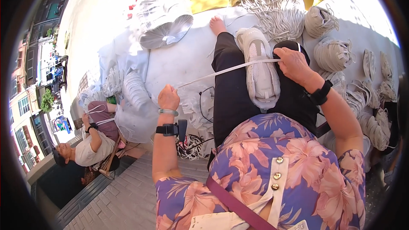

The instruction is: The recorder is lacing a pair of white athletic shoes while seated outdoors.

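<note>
A white shoelace (pixel 230 69) is stretched taut between my two hands. My left hand (pixel 169 98) is closed on its left end, out to the left of my knees. The right end is pinched in my right hand (pixel 294 64), over my right thigh. Beneath the lace, a pale grey-white shoe upper (pixel 263 87) lies lengthwise between my thighs, its mesh tongue area showing. No lacing can be made out clearly at this size.
A big heap of white laces (pixel 272 8) lies ahead on white sheeting. Stacked shoe uppers (pixel 333 54) stand to the right, and a plastic-wrapped bundle (pixel 165 19) lies ahead left. At left another person (pixel 96 145) sits with a lace. Loose laces (pixel 191 147) lie by my left arm.
</note>
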Tool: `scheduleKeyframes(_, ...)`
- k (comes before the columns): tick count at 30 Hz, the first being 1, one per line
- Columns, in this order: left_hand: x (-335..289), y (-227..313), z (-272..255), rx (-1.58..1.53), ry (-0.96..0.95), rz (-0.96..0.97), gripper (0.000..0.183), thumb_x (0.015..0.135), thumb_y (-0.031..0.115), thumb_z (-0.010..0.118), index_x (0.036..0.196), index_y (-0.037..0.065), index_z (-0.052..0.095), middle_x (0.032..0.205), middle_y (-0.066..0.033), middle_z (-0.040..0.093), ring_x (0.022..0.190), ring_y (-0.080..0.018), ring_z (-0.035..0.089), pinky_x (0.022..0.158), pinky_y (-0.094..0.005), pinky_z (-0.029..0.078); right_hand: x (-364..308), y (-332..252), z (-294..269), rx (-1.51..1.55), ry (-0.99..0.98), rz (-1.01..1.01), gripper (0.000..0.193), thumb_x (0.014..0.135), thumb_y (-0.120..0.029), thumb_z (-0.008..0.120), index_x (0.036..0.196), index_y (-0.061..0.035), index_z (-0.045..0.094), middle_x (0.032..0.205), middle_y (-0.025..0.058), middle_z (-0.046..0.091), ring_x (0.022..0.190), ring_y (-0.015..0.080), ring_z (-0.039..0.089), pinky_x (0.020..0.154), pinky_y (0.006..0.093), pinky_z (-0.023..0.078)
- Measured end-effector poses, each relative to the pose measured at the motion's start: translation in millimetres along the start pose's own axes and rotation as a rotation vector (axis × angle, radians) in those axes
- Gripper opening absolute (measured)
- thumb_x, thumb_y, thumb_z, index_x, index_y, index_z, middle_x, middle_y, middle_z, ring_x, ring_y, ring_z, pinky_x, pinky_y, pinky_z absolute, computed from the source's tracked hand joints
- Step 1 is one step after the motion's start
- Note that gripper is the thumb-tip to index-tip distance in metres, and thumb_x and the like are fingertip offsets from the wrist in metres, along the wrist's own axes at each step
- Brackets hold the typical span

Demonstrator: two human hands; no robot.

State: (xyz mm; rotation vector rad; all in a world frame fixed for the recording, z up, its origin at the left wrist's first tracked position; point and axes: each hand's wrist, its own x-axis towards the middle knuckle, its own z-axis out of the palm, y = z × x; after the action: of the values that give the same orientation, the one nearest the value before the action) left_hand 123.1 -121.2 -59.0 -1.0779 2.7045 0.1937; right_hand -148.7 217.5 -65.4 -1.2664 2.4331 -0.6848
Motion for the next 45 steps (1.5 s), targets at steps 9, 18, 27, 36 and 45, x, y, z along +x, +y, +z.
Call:
scheduleKeyframes(9,-10,127,-16,-0.363,0.167,0.520,0.021,0.074,0.009,0.056,0.095,0.004,0.057,0.094,-0.0134,0.059,0.083,-0.0318,0.058,0.069,-0.0369,0.048,1,-4,6,-0.024,0.075,-0.014,0.017,0.076,-0.006,0.052,0.094,-0.0065,0.051,0.083,0.0116,0.054,0.078,0.0327,0.056,0.066,0.0429,0.044)
scheduleKeyframes(18,-2,208,11,-0.143,0.048,0.769,0.017,0.074,0.007,0.052,0.090,0.001,0.051,0.070,-0.0131,0.059,0.061,-0.0284,0.062,0.052,-0.0363,0.050,-9,1,-11,-0.158,0.124,-0.183,0.009,0.078,-0.012,0.059,0.083,-0.0091,0.052,0.073,0.0073,0.048,0.069,0.0276,0.054,0.057,0.0385,0.043)
scheduleKeyframes(27,7,195,4,-0.126,0.174,0.824,0.001,0.072,0.008,0.053,0.071,0.007,0.052,0.066,-0.0084,0.056,0.059,-0.0250,0.060,0.049,-0.0364,0.048,-10,28,-29,-0.212,0.054,-0.242,0.009,0.078,-0.011,0.059,0.084,-0.0087,0.052,0.068,0.0088,0.047,0.062,0.0292,0.053,0.053,0.0384,0.041)
scheduleKeyframes(36,-8,187,-5,-0.235,0.173,0.796,0.003,0.067,0.008,0.057,0.068,0.010,0.054,0.065,-0.0049,0.051,0.056,-0.0215,0.057,0.046,-0.0354,0.044,-38,50,-24,-0.062,0.134,-0.089,0.010,0.082,-0.006,0.054,0.091,-0.0057,0.055,0.073,0.0135,0.051,0.065,0.0348,0.053,0.055,0.0408,0.042)
scheduleKeyframes(45,42,103,-21,-0.060,0.343,0.597,0.005,0.072,0.006,0.051,0.069,0.010,0.052,0.064,-0.0071,0.053,0.059,-0.0277,0.056,0.048,-0.0371,0.045,-62,96,-35,-0.079,0.239,0.052,0.010,0.084,-0.007,0.054,0.093,-0.0029,0.058,0.084,0.0157,0.060,0.074,0.0349,0.058,0.063,0.0365,0.046)
